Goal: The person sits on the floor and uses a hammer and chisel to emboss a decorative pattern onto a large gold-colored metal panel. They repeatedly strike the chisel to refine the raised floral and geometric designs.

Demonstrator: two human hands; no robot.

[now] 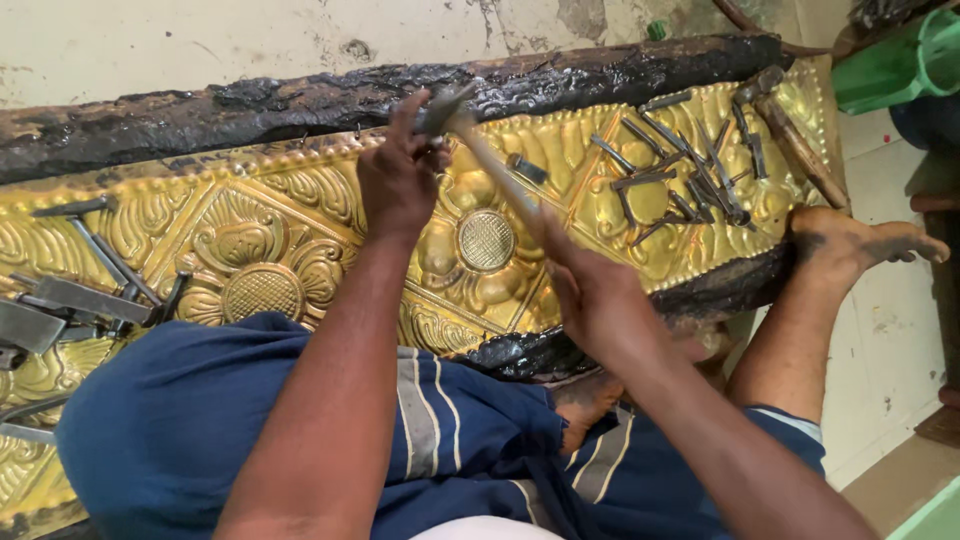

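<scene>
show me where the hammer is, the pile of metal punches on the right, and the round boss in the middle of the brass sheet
hammer (487,163): head view, on its wooden handle.
pile of metal punches (690,178): head view, middle of the pile.
round boss (486,240): head view, its centre.

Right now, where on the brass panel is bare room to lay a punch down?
Bare room: the embossed stretch of brass panel between left hand and the left tool cluster. Crowded: the punch pile at right, and around the hammer in the right hand.
</scene>
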